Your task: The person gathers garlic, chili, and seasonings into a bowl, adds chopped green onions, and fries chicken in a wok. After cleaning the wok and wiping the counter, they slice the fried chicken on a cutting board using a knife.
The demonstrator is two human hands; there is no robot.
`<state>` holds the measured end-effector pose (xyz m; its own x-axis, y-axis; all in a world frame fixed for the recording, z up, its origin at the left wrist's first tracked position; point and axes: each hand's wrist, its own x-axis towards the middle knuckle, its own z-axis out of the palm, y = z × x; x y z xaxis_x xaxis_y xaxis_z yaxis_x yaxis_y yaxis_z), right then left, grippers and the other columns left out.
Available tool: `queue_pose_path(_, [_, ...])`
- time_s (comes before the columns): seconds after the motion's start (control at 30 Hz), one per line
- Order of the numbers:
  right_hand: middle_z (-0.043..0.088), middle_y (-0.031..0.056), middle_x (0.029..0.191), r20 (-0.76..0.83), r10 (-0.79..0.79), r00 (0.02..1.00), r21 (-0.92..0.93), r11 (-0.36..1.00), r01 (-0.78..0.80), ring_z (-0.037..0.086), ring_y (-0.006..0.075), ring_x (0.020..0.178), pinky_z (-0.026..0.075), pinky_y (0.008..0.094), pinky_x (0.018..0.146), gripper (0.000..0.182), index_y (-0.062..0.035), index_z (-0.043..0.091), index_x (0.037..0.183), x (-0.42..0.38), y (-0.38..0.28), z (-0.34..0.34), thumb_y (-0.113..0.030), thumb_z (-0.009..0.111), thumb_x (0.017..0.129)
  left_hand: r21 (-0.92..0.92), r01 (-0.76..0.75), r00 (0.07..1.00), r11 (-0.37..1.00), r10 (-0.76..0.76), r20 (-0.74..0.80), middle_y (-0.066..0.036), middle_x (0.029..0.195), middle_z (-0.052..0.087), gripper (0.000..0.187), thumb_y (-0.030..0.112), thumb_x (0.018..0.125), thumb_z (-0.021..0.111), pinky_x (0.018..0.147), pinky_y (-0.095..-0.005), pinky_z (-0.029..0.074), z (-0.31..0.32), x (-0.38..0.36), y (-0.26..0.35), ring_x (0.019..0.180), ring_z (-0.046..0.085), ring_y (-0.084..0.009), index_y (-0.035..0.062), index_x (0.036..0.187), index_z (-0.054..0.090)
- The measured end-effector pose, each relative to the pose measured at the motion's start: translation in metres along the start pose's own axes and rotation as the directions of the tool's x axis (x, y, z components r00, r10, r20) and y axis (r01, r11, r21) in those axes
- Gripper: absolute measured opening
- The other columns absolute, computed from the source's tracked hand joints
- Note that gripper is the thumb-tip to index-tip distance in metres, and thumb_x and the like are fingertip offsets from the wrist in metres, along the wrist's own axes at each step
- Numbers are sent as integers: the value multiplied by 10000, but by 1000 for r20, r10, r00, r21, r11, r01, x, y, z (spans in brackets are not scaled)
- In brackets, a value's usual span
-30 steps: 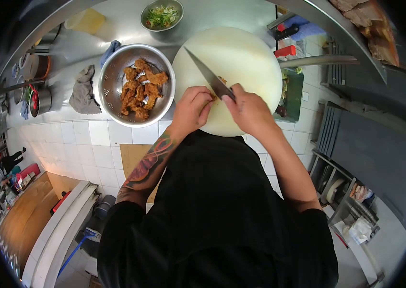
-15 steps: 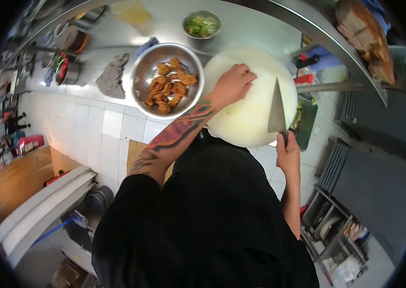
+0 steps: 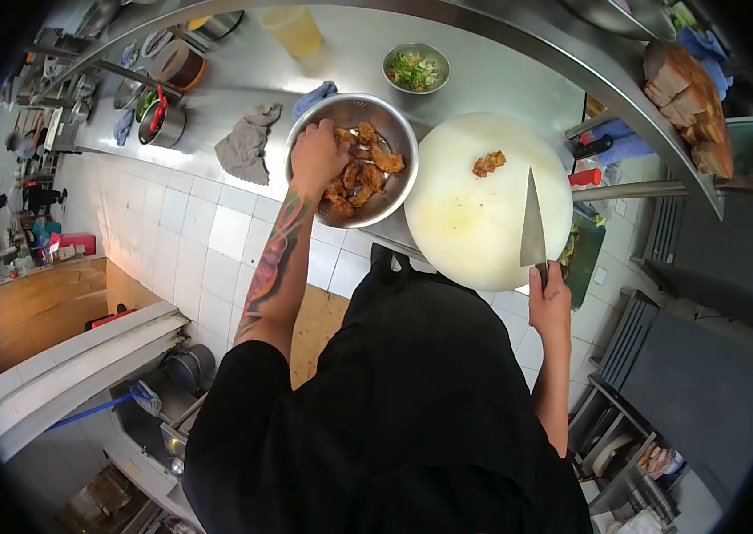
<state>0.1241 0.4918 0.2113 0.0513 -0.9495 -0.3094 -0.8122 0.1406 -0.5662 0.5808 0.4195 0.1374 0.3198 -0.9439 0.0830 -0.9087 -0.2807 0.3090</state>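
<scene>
My left hand (image 3: 319,158) reaches into a steel bowl (image 3: 405,191) of fried brown pieces (image 3: 360,178), over its left side; its fingertips are hidden among the pieces. My right hand (image 3: 551,294) is wrapped round the handle of a large knife (image 3: 532,231). The blade lies over the right part of a round white cutting board (image 3: 456,231), its tip pointing away from me. One fried piece (image 3: 488,164) rests on the board, left of the blade, with a few crumbs nearby.
Behind the board stands a small bowl of chopped greens (image 3: 416,69). A grey cloth (image 3: 248,142) and a blue cloth (image 3: 314,96) lie by the steel bowl. A yellowish container (image 3: 293,32) is farther back. A metal shelf edge (image 3: 608,93) crosses above.
My left hand has moved left from the board into the steel bowl. A fried piece now shows on the board. The view has shifted; my right hand still holds the knife.
</scene>
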Motion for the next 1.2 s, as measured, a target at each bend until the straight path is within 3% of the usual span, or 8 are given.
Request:
queue_pose_path(0.17, [660,280,833,-67,-136,988,-58,990,132,635,481,771,490,511,668,290,-13,561,1163,1,-3,-1,-233,562,974,-74,-104,995,992,104,-6,-188,1020,666,437,211,813,731,841,-433,522,12,1,-8,954,656,-350,21,1177,580])
queue_pose_path(0.27, [663,272,811,-121,-159,980,-68,986,152,649,458,749,500,497,655,303,-24,574,1186,-6,-12,-1,-233,579,967,-494,-121,985,861,43,-167,-154,946,664,421,162,784,741,759,-400,534,-17,-15,1,849,657,-323,11,1140,574])
queue_pose_path(0.37, [664,242,761,-22,-200,980,-47,979,199,655,436,708,498,495,626,286,-45,585,1162,-22,-10,0,-241,603,954,-716,-178,972,675,236,-18,-137,979,648,405,130,762,740,803,-403,522,-37,-50,71,884,639,-320,17,1119,586])
queue_pose_path(0.47, [659,220,721,45,-198,979,-85,976,201,646,435,675,489,507,616,279,-61,563,1166,-30,-8,1,-227,601,945,-625,-474,783,621,622,25,-146,1073,601,405,92,774,717,900,-394,488,-15,-75,133,1012,594,-320,44,1161,604])
queue_pose_path(0.57, [656,207,705,59,-196,979,-82,976,200,646,429,666,487,508,611,287,-64,552,1180,-33,-16,-8,-218,600,942,-578,-539,742,612,670,17,-138,1115,591,363,82,797,691,905,-400,486,12,-87,150,1049,574,-335,43,1151,622])
queue_pose_path(0.73, [648,198,682,128,-244,961,-184,947,264,643,406,639,491,501,596,276,-43,536,1162,-38,-41,-28,-196,596,939,-590,-555,784,586,605,-137,-110,1137,587,318,37,790,704,861,-397,499,18,-98,134,1063,574,-320,64,1101,645])
queue_pose_path(0.9, [637,168,646,254,-310,916,-273,886,375,634,394,610,493,497,576,193,-23,514,1030,-39,-53,-35,-173,591,935,-598,-602,727,529,674,-135,-84,1091,615,234,-1,784,697,854,-388,507,27,-98,141,1026,595,-305,56,1008,666])
queue_pose_path(1.2, [644,188,654,409,-181,894,-417,834,360,652,399,635,511,510,599,193,-1,497,972,-22,-85,-45,-185,553,954,-619,-572,753,538,643,-138,-72,1062,635,219,-17,761,699,838,-376,515,38,-99,140,1003,613,-290,52,969,682])
